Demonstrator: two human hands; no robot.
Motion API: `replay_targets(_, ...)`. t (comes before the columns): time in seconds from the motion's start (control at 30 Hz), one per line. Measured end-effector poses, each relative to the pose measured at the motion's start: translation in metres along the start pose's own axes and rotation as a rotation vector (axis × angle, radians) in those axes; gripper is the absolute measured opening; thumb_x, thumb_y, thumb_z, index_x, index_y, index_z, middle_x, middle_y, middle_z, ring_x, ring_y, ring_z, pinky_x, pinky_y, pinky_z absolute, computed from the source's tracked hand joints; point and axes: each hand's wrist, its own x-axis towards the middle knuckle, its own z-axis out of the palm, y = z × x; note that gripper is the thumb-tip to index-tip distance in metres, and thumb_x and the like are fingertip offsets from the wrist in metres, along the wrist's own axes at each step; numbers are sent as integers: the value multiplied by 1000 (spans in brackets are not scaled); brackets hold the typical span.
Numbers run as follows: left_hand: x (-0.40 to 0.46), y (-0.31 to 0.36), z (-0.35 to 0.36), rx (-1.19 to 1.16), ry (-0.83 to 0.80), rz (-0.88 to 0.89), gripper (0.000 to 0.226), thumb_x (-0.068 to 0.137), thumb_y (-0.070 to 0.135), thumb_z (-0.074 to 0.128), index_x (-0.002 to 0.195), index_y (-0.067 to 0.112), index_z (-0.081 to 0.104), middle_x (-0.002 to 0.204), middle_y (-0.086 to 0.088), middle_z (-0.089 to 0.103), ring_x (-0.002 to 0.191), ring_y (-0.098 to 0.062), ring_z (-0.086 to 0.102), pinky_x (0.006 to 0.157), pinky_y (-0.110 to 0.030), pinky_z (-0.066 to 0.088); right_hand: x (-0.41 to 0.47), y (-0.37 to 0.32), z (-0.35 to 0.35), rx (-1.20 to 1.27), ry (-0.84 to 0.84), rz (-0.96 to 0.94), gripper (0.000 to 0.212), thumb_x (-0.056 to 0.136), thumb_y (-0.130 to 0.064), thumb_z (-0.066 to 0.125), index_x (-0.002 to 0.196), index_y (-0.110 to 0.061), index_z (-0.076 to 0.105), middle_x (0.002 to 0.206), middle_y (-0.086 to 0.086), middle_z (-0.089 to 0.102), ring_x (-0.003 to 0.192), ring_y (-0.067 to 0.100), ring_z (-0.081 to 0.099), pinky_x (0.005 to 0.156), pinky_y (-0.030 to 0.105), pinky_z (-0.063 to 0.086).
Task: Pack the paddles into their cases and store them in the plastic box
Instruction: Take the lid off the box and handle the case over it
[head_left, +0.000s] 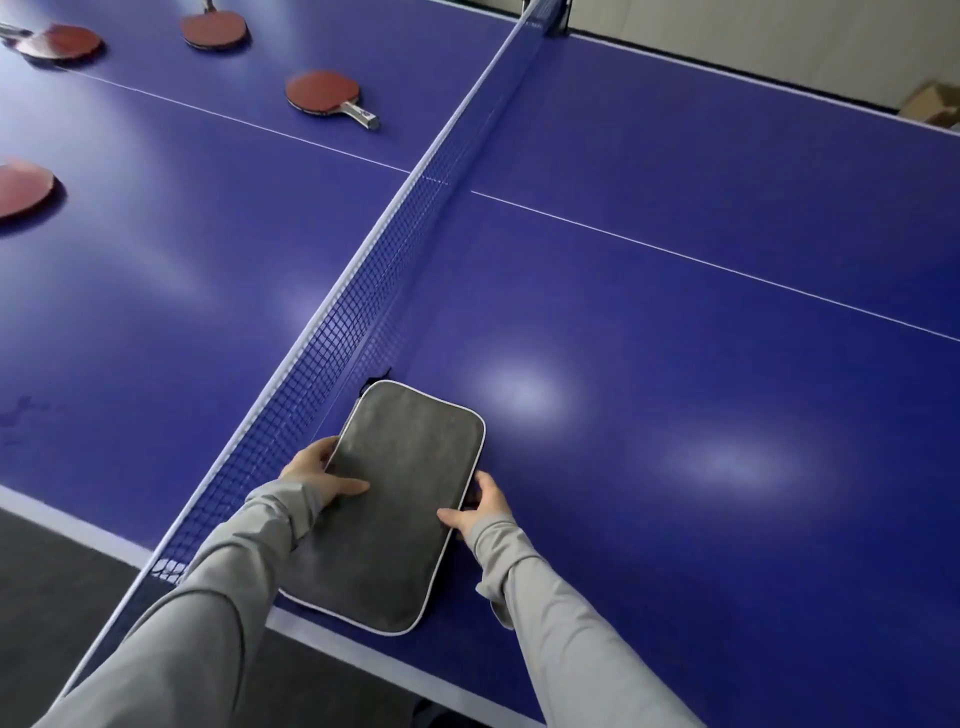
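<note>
A grey rectangular paddle case (400, 499) with pale piping lies flat on the blue table, just right of the net, its near corner over the table's edge. My left hand (317, 475) grips its left edge, thumb on top. My right hand (480, 506) holds its right edge. Several red paddles lie across the net on the left half: one with a pale handle (324, 93), one farther back (214, 30), one at the far left (57, 44), and one cut off by the left border (23, 187). No plastic box is in view.
The net (363, 291) runs diagonally from the near edge to a post (545, 15) at the far side. A white centre line crosses the blue table (675, 338). A cardboard box (932, 104) sits on the floor beyond the far right edge. Dark floor lies below left.
</note>
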Motion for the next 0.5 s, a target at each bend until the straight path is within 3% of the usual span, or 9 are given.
replay_targets(0.17,2,-5,4,75,38,32,86,67,10,83,141,15,38,138,-9,49,129,-26,44,110,-38,33,-5,2,-4,-77,22,-49,74,73,-6,75,136,-7,36,127,16,54,106,26,58,98,38,46)
replay_targets(0.27,-7,6,8,354,99,107,89,74,28,77,146,18,26,146,-9,36,135,-30,34,111,-41,29,-15,3,-15,-159,38,-87,75,77,-14,73,139,-10,32,129,12,51,104,21,56,95,28,45)
replay_targets(0.37,-24,22,26,696,205,349,81,81,41,65,147,20,23,153,-2,25,140,-25,24,111,-40,25,-27,4,-36,-281,110,-140,70,82,-20,68,141,-12,31,132,12,46,115,24,52,102,31,40)
replay_targets(0.5,-45,42,71,1042,82,623,75,91,49,46,150,20,11,159,3,6,147,-15,1,118,-35,3,-47,13,-70,-510,164,-197,66,89,-25,59,144,-15,24,143,8,33,132,21,36,109,31,30)
